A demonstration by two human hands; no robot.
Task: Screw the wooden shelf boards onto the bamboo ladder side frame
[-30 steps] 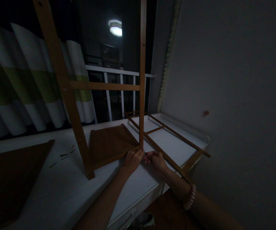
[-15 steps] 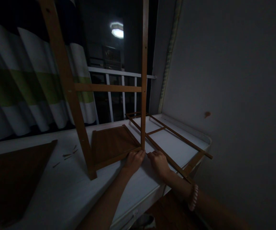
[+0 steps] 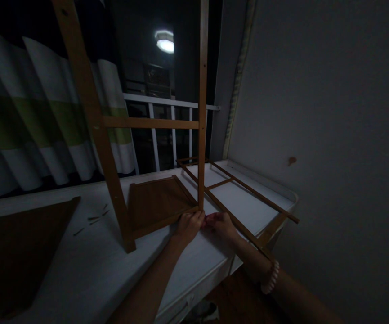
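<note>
A ladder-like wooden frame (image 3: 150, 122) stands upright on the white surface. At the foot of its right post (image 3: 201, 103) my left hand (image 3: 188, 227) is closed round the corner, where the post meets a flat wooden shelf panel (image 3: 160, 200). My right hand (image 3: 219, 226) is just right of that corner, thumb and fingers pinched together. What it holds is too small and dark to make out. A pale beaded bracelet (image 3: 271, 276) circles my right wrist.
Another wooden frame (image 3: 231, 216) lies flat at the right, near the wall. Several small screw-like pieces (image 3: 95, 220) lie left of the upright frame, beside a dark wooden panel (image 3: 22, 243). Behind are a striped curtain (image 3: 46, 117) and white railing (image 3: 172, 105).
The fingers of my right hand have turned and shifted slightly at the post's foot, in a changed pinch. My left hand keeps its hold on the corner.
</note>
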